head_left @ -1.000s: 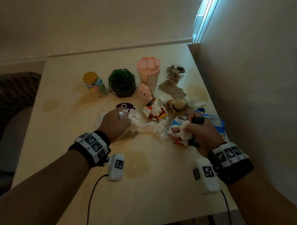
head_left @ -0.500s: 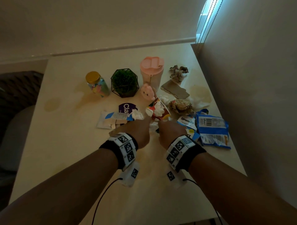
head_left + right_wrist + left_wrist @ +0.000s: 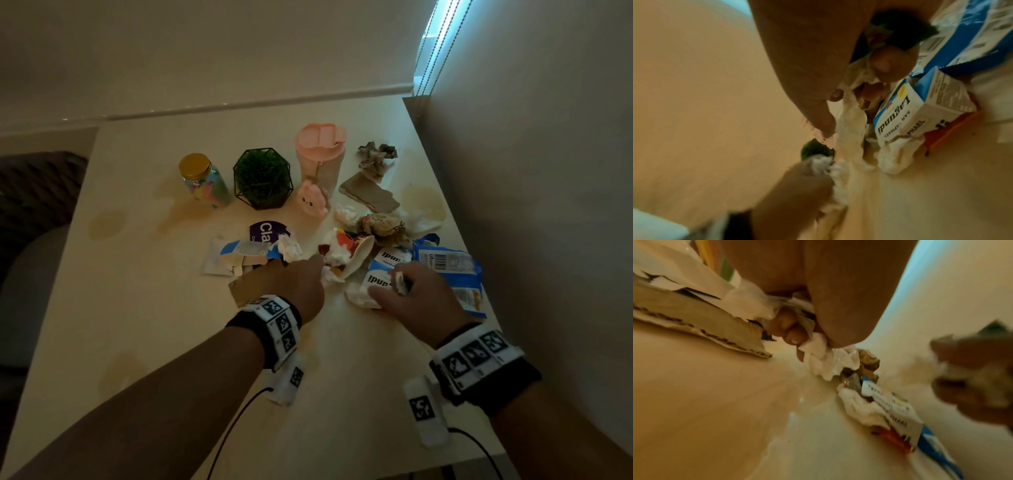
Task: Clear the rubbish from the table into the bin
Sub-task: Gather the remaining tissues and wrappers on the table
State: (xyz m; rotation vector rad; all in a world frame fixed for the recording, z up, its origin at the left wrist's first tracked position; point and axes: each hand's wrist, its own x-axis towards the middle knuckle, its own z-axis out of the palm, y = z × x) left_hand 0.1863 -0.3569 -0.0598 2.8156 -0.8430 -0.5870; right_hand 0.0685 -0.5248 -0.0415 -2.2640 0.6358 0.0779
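Rubbish lies in a heap on the pale table (image 3: 144, 308). My left hand (image 3: 317, 272) has its fingers (image 3: 792, 335) curled round a crumpled white tissue (image 3: 824, 356), beside a torn cardboard piece (image 3: 253, 284). My right hand (image 3: 394, 287) grips a wad of tissue and dark green wrapper (image 3: 898, 30) over the blue-and-white carton (image 3: 380, 277). A strand of white tissue (image 3: 851, 126) trails from it towards the left hand (image 3: 797, 186). A blue crisp bag (image 3: 448, 270) lies right of the carton. No bin is in view.
At the back stand a gold-lidded jar (image 3: 202, 180), a caged green plant (image 3: 262, 178), a pink cup (image 3: 320, 154) and a pink toy (image 3: 311, 200). Brown paper scraps (image 3: 371, 195) and torn packets (image 3: 239, 253) lie around. A wall (image 3: 531, 205) bounds the table's right edge.
Half a second ago both hands met at the middle of the heap. The right hand has since drawn away to the right over the carton, while the left stays by the tissue.
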